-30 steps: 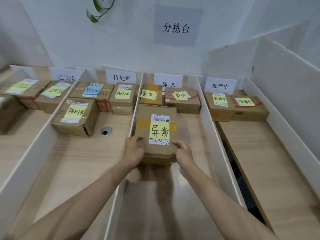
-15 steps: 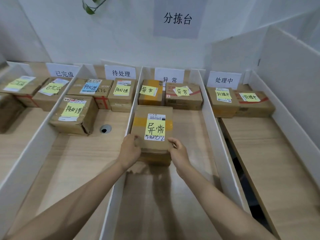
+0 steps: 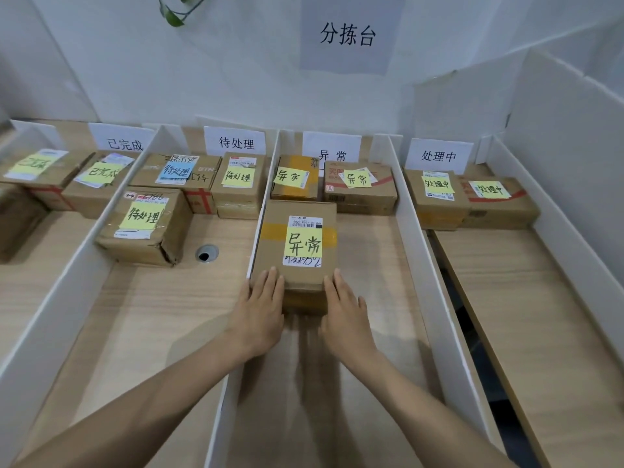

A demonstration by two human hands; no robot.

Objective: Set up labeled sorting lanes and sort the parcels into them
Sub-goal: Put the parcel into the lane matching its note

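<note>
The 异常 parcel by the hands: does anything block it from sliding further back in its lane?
Yes. The back parcel sits directly behind the front parcel, seemingly almost touching. Bare lane floor lies only to its right.

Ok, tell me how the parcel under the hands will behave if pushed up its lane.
The parcel looks like stiff taped cardboard, so it should slide whole rather than buckle. It lies flat and low on the wooden tabletop, so tipping seems unlikely. Its left edge sits by the white divider, which may rub.
</note>
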